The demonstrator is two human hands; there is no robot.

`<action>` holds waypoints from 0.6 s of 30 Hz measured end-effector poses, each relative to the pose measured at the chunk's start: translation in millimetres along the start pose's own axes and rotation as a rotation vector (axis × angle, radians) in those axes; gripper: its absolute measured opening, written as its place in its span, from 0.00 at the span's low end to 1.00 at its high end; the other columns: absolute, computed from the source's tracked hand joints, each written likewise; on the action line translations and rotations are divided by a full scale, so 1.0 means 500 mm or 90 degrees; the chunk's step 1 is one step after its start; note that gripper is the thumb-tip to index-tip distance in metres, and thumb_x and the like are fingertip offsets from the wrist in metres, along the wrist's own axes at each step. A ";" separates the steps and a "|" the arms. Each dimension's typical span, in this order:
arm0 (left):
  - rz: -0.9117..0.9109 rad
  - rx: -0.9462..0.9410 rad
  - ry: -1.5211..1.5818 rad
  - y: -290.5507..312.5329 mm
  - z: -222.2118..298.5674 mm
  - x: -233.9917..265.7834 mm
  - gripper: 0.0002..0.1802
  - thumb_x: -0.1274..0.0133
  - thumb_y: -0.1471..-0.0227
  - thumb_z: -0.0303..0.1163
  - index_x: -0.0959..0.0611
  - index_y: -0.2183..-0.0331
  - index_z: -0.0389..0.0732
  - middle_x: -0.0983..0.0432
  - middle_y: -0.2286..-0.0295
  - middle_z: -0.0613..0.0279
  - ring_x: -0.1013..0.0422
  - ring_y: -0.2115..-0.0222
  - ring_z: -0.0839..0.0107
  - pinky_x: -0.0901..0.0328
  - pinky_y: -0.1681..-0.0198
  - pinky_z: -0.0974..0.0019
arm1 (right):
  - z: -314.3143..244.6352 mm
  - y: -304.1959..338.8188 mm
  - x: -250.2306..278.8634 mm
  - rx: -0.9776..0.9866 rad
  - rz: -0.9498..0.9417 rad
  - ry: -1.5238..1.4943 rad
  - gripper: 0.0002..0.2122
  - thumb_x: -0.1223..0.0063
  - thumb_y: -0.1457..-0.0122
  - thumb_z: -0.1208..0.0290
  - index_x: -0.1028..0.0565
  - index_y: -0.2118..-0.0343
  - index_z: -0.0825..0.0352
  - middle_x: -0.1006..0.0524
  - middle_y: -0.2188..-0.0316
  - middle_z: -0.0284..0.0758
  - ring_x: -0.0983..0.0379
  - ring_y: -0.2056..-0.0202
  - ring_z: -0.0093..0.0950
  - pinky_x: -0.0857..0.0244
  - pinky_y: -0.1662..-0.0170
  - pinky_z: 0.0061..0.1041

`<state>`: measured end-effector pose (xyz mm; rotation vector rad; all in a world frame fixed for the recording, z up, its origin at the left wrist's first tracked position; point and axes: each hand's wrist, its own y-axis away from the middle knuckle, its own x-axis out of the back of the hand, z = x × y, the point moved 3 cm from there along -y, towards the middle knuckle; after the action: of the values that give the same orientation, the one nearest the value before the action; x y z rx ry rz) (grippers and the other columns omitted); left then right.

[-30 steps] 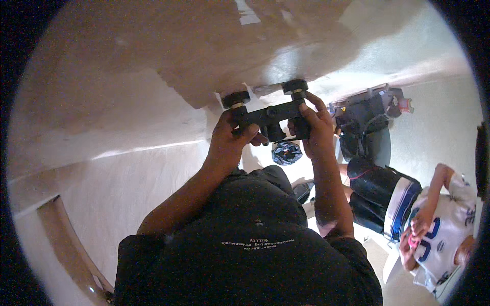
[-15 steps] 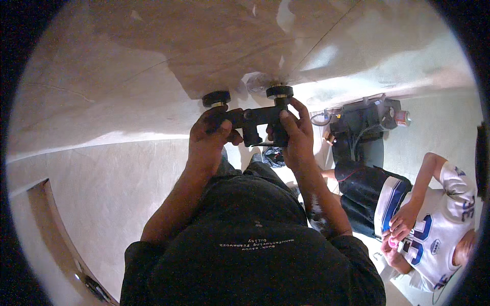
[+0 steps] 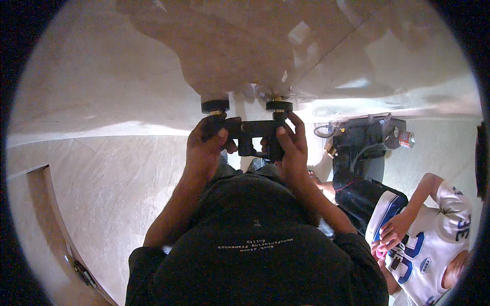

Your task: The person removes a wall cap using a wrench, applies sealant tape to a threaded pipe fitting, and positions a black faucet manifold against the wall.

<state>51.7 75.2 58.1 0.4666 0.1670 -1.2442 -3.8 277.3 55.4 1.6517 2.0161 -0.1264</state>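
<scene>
A black mixer tap [image 3: 258, 127] lies across in front of the pale tiled wall [image 3: 127, 86], with both my hands on it. Its left end is held by my left hand [image 3: 203, 150], the thumb on top and the fingers curled around it. My right hand [image 3: 292, 148] grips the right end, thumb pressed along the body. Between tap and wall are two round black flanges, the left one [image 3: 215, 105] and the right one [image 3: 279, 106]. Brass-coloured metal shows just below the left flange. How the tap's ends meet the fittings is partly hidden by my fingers.
At right, a person in a white and blue jersey [image 3: 423, 255] holds something small and pink. Beyond them stands a dark boxy object [image 3: 365, 137] with a grey hose and a red-and-white can [image 3: 407, 139]. A brown door [image 3: 56, 234] is at lower left.
The tap, flanges and wall sit slightly lower in the picture, as the view has tilted. Both hands keep their hold; the tap's lower part appears turned a little.
</scene>
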 end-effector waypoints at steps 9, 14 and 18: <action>0.009 0.033 0.072 0.019 -0.008 -0.004 0.23 0.41 0.41 0.34 0.25 0.49 0.32 0.20 0.56 0.53 0.25 0.64 0.65 0.29 0.60 0.60 | -0.033 0.012 -0.015 -0.007 -0.004 0.026 0.25 0.50 0.32 0.69 0.44 0.37 0.64 0.24 0.58 0.43 0.24 0.66 0.28 0.27 0.66 0.29; 0.016 0.110 0.101 0.028 -0.020 -0.025 0.24 0.43 0.39 0.40 0.23 0.47 0.35 0.21 0.55 0.56 0.26 0.54 0.65 0.30 0.53 0.58 | -0.023 0.010 -0.005 0.012 -0.012 0.037 0.25 0.50 0.33 0.69 0.44 0.36 0.64 0.24 0.58 0.42 0.24 0.67 0.28 0.27 0.67 0.27; -0.023 0.159 0.152 0.031 -0.020 -0.035 0.26 0.47 0.36 0.44 0.25 0.44 0.38 0.23 0.52 0.55 0.27 0.51 0.62 0.31 0.47 0.54 | -0.025 0.017 -0.014 0.021 -0.006 0.020 0.24 0.50 0.33 0.70 0.43 0.37 0.64 0.23 0.58 0.42 0.23 0.68 0.29 0.26 0.67 0.27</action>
<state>61.8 98.6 59.4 0.8317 0.2237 -1.2479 0.6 278.0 71.6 1.6746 2.0553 -0.1398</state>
